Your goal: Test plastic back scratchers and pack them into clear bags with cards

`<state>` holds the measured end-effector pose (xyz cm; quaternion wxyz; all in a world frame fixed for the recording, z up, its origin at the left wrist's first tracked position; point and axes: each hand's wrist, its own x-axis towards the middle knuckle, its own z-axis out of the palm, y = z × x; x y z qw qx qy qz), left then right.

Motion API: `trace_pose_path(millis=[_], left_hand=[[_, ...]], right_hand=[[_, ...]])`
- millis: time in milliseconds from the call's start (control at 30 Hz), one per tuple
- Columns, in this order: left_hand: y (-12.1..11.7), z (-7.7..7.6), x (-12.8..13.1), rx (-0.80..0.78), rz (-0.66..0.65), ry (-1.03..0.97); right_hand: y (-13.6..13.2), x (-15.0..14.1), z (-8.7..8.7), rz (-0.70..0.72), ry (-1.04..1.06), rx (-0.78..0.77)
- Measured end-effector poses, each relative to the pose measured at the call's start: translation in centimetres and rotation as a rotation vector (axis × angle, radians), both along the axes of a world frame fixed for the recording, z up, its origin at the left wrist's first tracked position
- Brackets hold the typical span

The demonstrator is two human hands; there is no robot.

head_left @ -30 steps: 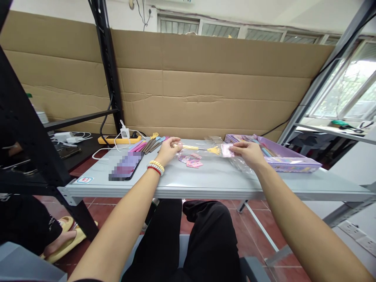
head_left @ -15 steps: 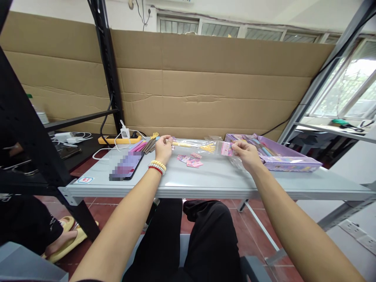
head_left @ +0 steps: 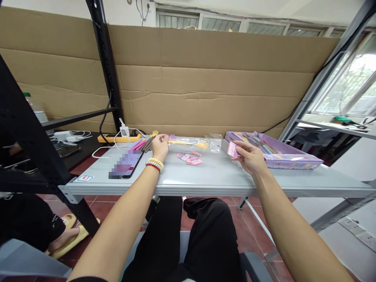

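Observation:
My left hand (head_left: 160, 149) is closed on the left end of a clear plastic bag (head_left: 216, 145). Inside that bag lies a yellow stick with a hand-shaped end (head_left: 202, 145), like a small back scratcher. My right hand (head_left: 249, 156) pinches a small pink printed card (head_left: 232, 149), apart from the bag's right end. Between the hands, several pink and purple cards (head_left: 194, 161) lie loose on the grey table (head_left: 205, 178). Left of my left hand sits a row of coloured sticks (head_left: 138, 145), some with hand-shaped ends.
A purple tray (head_left: 293, 162) with plastic-wrapped items stands at the right. A phone (head_left: 125, 164) lies at the left, near a yellow power strip (head_left: 117, 138) with white cables. Cardboard (head_left: 211, 78) closes off the back. A black metal post (head_left: 107, 70) rises at the left.
My left hand has shifted left with the bagged yellow stick. My right hand has drawn the pink card away from the bag's right end and tilted it.

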<state>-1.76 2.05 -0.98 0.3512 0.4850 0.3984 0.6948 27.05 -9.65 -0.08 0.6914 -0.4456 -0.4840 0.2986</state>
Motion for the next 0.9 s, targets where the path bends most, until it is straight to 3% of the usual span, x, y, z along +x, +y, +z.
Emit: trace_pose_path(millis=[200, 300, 400, 533, 633, 767, 833, 900], left_hand=[[0.2, -0.1, 0.0, 0.001, -0.004, 0.085], [0.4, -0.4, 0.0, 0.011, -0.013, 0.119], [0.6, -0.6, 0.0, 0.000, -0.019, 0.127], [0.8, -0.7, 0.1, -0.006, -0.009, 0.112], [0.7, -0.6, 0.2, -0.018, -0.008, 0.115], [0.6, -0.6, 0.2, -0.007, -0.005, 0.150], [0.7, -0.7, 0.2, 0.010, 0.001, 0.158], [0.8, -0.8, 0.2, 0.021, -0.004, 0.153]], right_hand=[[0.4, -1.4, -0.6, 0.191, -0.146, -0.250], [1.0, -1.9, -1.1, 0.077, -0.432, -0.317], [1.0, -1.8, -1.7, -0.022, -0.714, -0.256], [-0.2, -0.3, -2.0, -0.074, -0.801, -0.192], [-1.6, 1.1, -1.3, -0.066, -0.913, -0.256], [-3.0, 1.6, 0.4, 0.038, -1.223, -0.417], [-3.1, 0.7, 1.1, -0.012, -1.302, -0.416], [-2.5, -0.8, 1.3, -0.158, -1.235, -0.379]])
